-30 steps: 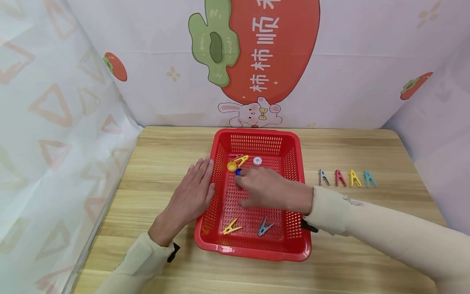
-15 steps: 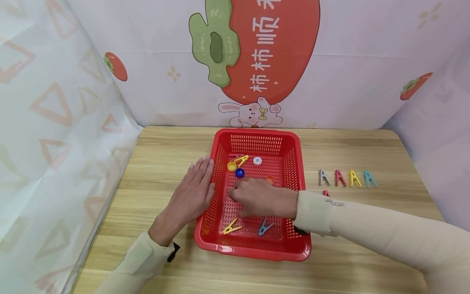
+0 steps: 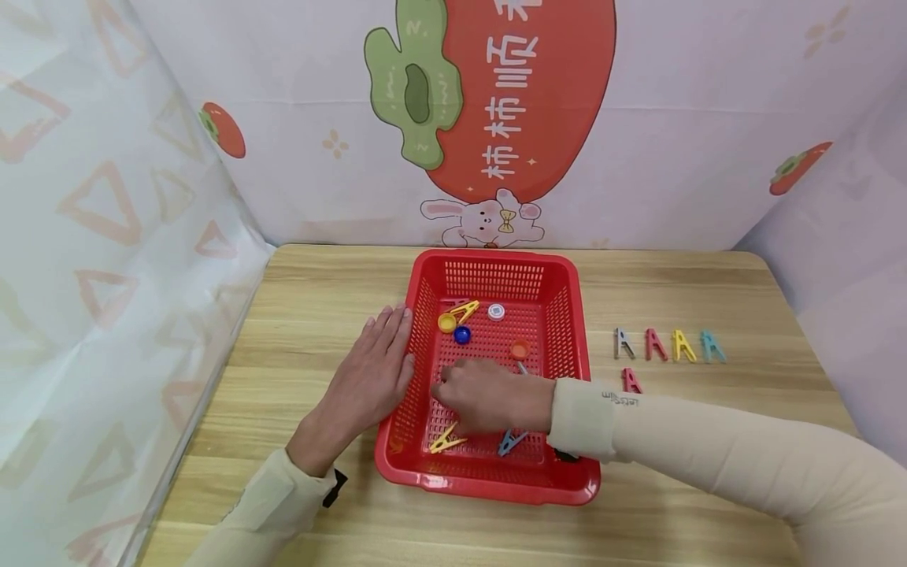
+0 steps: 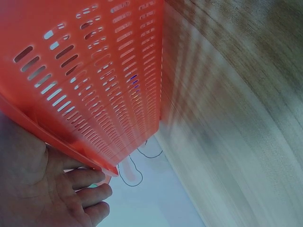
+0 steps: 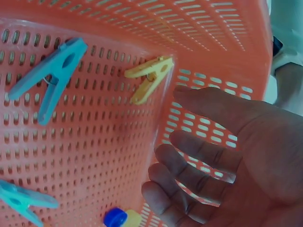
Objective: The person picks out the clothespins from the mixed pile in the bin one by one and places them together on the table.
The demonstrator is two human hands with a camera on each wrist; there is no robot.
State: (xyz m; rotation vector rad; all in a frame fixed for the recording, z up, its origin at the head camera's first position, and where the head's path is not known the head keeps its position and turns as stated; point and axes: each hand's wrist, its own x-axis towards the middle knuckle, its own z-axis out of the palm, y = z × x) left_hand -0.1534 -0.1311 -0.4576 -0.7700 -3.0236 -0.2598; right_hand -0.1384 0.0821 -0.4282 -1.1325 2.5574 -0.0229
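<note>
My left hand rests with straight fingers along the left rim of a red plastic basket. Inside the basket is my right hand, its fingers loosely bent and holding nothing. In the right wrist view its thumb hovers beside a yellow clothespin on the basket floor. A blue clothespin lies farther from the hand, and a teal clothespin shows at the lower left corner. In the head view the right hand partly covers that teal one.
Toward the basket's back lie a yellow cap, blue cap, white cap, orange cap and another yellow clothespin. On the table right of the basket sit several clothespins, including a grey one and a pink one.
My right hand has moved toward the basket's near side, nearer the yellow clothespin. The blue and orange caps and a pink clothespin on the table have come into view. My left hand stays put.
</note>
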